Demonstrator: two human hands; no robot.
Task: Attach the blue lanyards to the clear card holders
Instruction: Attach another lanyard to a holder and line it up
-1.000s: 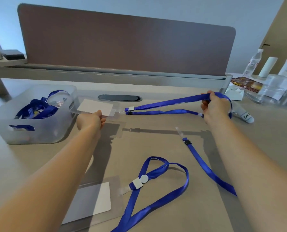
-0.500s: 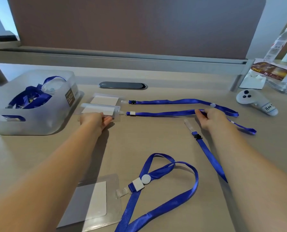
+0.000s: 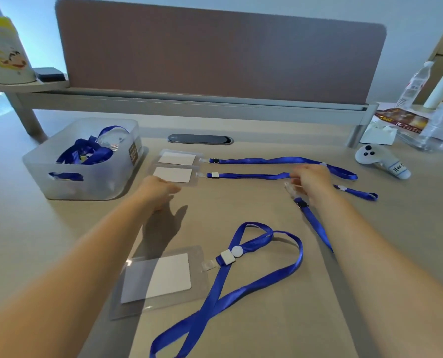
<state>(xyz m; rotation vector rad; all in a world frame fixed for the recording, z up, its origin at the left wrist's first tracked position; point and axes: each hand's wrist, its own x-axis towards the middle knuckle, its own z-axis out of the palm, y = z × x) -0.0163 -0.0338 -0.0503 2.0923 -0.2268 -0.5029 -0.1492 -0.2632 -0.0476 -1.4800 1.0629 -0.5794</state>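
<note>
Two clear card holders lie side by side at the back, the far one (image 3: pixel 177 158) and the near one (image 3: pixel 172 174). Each is clipped to a blue lanyard stretched out to the right, the far lanyard (image 3: pixel 280 160) and the near lanyard (image 3: pixel 249 175). My left hand (image 3: pixel 158 189) hovers just in front of the near holder with relaxed fingers, holding nothing. My right hand (image 3: pixel 310 178) is blurred, with loose fingers over the clear clip end (image 3: pixel 290 188) of a loose blue lanyard (image 3: pixel 316 223). Close to me lies a third holder (image 3: pixel 161 280) joined to a looped lanyard (image 3: pixel 241 288).
A translucent bin (image 3: pixel 86 182) with more blue lanyards stands at the left. A white controller (image 3: pixel 380 161) lies at the right, with bottles and packets behind it. A brown divider panel (image 3: pixel 215 52) closes off the back of the desk.
I laid the near holder and its lanyard flat beside the far one. My left hand has come off the holder. My right hand has left the lanyard and moved back over the loose lanyard's clip.
</note>
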